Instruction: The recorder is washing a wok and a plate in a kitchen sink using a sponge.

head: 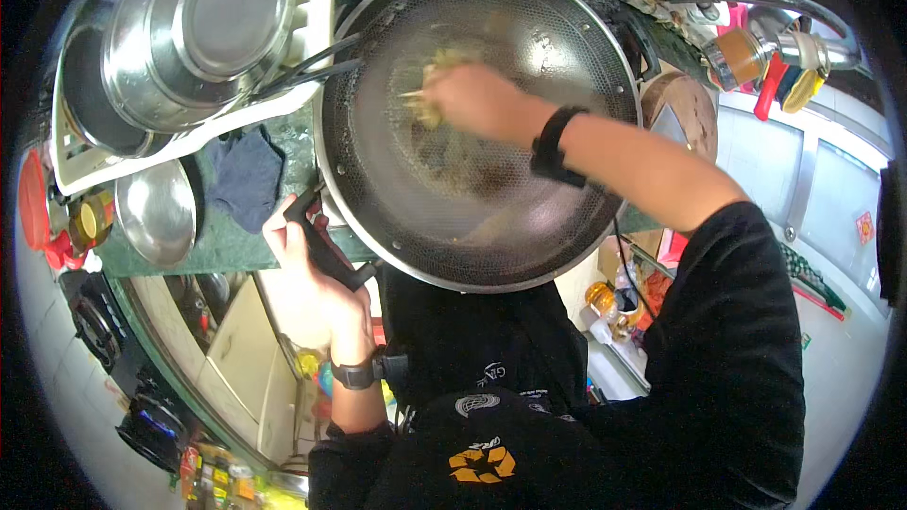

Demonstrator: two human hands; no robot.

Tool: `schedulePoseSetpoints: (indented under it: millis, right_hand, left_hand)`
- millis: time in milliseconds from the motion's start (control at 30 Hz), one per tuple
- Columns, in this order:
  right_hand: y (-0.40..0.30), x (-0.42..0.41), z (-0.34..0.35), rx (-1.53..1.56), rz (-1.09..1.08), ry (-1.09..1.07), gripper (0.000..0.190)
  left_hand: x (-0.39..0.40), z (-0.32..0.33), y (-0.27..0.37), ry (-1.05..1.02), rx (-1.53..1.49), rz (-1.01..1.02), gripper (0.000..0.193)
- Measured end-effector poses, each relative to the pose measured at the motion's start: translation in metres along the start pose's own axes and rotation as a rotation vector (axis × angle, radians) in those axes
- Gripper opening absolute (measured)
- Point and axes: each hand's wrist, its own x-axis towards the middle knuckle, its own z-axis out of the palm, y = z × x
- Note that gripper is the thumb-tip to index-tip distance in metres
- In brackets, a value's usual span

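A large wok (pixel 482 241) with a honeycomb-textured inside sits in front of me, wet and shiny. Its handle (pixel 319 241), black and looped, is gripped by my left hand (pixel 322 283) at the lower left. Inside the wok, my right hand (pixel 471 95) is closed around a yellowish, bristly scrubber (pixel 429 113), blurred and pressed near the wok's bottom; its exact kind is hard to tell. Cloudy brownish liquid (pixel 453 173) lies under and below that hand. Dark bands circle both wrists.
Left of the wok, a white dish rack (pixel 191 142) holds steel bowls (pixel 234 14) and long dark utensils. On the green counter (pixel 234 248) lie a steel bowl (pixel 156 212) and a dark blue cloth (pixel 244 177). A faucet (pixel 843 49) and round wooden board (pixel 698 106) are at right.
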Motion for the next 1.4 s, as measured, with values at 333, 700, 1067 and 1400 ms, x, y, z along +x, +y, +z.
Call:
schedulePoseSetpoints:
  millis: [333, 700, 1067, 1400]
  right_hand:
    - [0.04, -0.075, -0.063, -0.485, 0.343, -0.169, 0.02]
    - [-0.017, -0.115, -0.03, -0.273, 0.195, -0.355, 0.014]
    - [-0.02, -0.117, -0.054, -0.234, 0.192, -0.394, 0.009]
    - [-0.041, 0.032, -0.028, -0.119, 0.001, 0.131, 0.018]
  left_hand:
    - [-0.002, 0.006, 0.003, 0.019, -0.047, 0.018, 0.033]
    - [-0.003, -0.002, 0.007, 0.05, 0.011, 0.03, 0.03]
    - [-0.005, -0.004, 0.011, 0.006, 0.095, 0.0, 0.032]
    - [-0.007, -0.003, 0.005, -0.011, 0.129, 0.042, 0.032]
